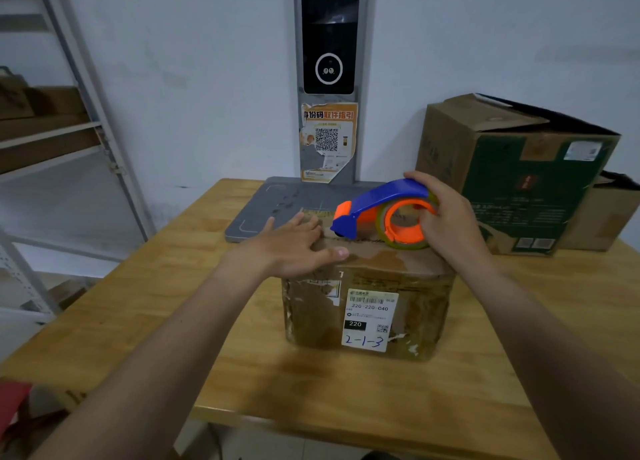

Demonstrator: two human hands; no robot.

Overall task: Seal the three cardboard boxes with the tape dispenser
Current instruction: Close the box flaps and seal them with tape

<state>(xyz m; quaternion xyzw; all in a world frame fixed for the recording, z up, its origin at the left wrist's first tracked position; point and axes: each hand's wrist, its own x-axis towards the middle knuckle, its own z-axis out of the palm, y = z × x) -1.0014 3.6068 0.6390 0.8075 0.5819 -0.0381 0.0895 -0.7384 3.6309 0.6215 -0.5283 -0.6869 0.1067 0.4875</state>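
Cardboard is being worked on at what is judged to be the first of three boxes. The small brown box [367,307] stands at the middle of the wooden desk [138,304] with its top flaps folded down, and the blue and orange tape dispenser [381,214] is set on the top seam with its nose pointed to the left. The dispenser is gripped by the right hand [450,217], whose fingers are curled over the blue handle and around the roll. The left hand [294,245] is laid flat on the box top just beside the dispenser's nose, fingers straight and slightly spread, so that the flaps are held down. Whether a strip has already been laid along the seam cannot be told, since clear tape is hard to make out on the worn surface; the sealing of this box is judged to be under way and not finished. The large green-printed box [519,175] at the far right of the desk is seen with its top flaps raised, so it is taken as unsealed. The plain brown box [606,214] is largely hidden behind it, so its state cannot be told. Counted on the desk are three boxes, one tape dispenser carrying one roll, one grey platform [277,196] behind the small box, and one white label [369,321] on that box's front; two hands are in view.
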